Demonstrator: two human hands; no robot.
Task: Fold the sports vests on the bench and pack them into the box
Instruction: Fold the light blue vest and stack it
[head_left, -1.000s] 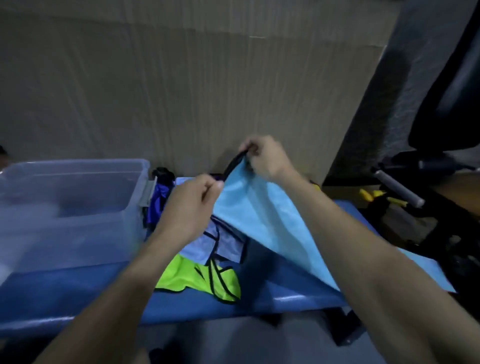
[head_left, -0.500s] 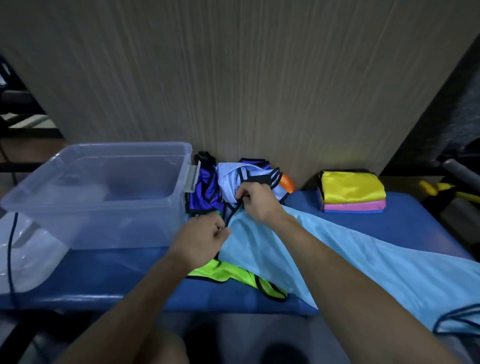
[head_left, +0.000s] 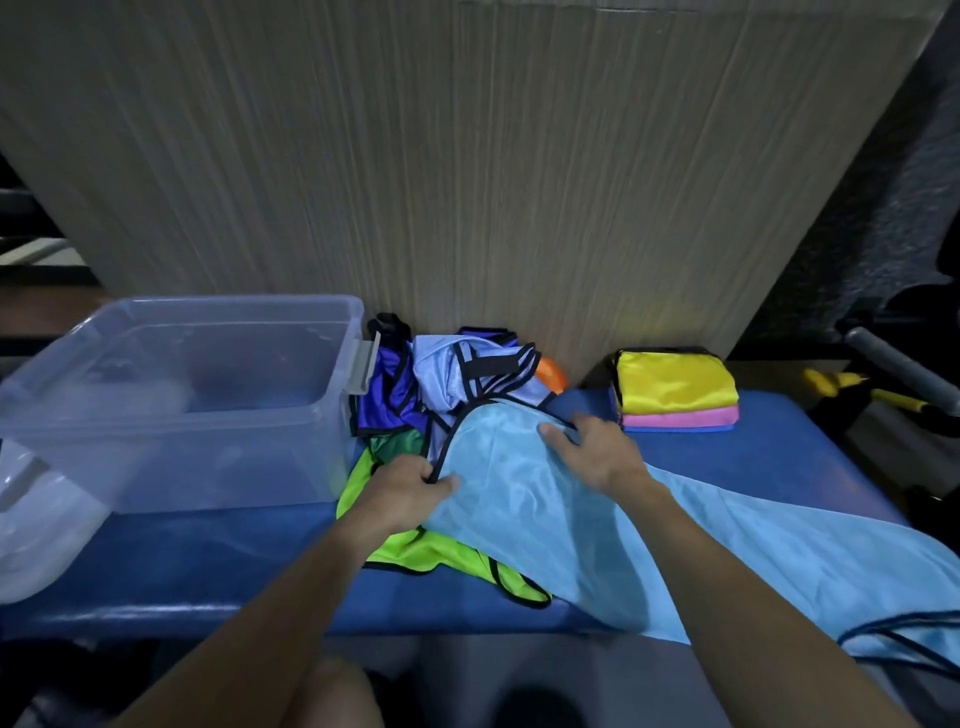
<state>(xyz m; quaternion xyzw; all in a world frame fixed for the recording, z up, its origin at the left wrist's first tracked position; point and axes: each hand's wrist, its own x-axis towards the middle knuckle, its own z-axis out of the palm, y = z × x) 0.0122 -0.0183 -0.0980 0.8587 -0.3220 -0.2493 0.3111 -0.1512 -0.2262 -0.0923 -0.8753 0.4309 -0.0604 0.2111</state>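
Observation:
A light blue vest (head_left: 613, 525) with black trim lies spread across the blue bench (head_left: 810, 457), running from the middle to the lower right. My left hand (head_left: 402, 491) pinches its black-trimmed left edge. My right hand (head_left: 595, 449) lies flat on the cloth near its top edge, fingers spread. Under it sit a neon green vest (head_left: 441, 558), a pale lilac vest (head_left: 467, 379) and a dark blue vest (head_left: 387, 387) in a loose heap. A clear plastic box (head_left: 176, 405) stands on the bench at the left.
A folded stack of yellow, pink and blue vests (head_left: 675, 389) sits at the back right of the bench. A tall cardboard sheet (head_left: 467, 182) rises behind. An orange object (head_left: 550, 374) peeks out by the heap. Dark gear with yellow handles (head_left: 852, 389) stands at far right.
The light blue vest has come down from being held up and now lies over the bench. My right hand has let go of the top edge and flattened on the cloth.

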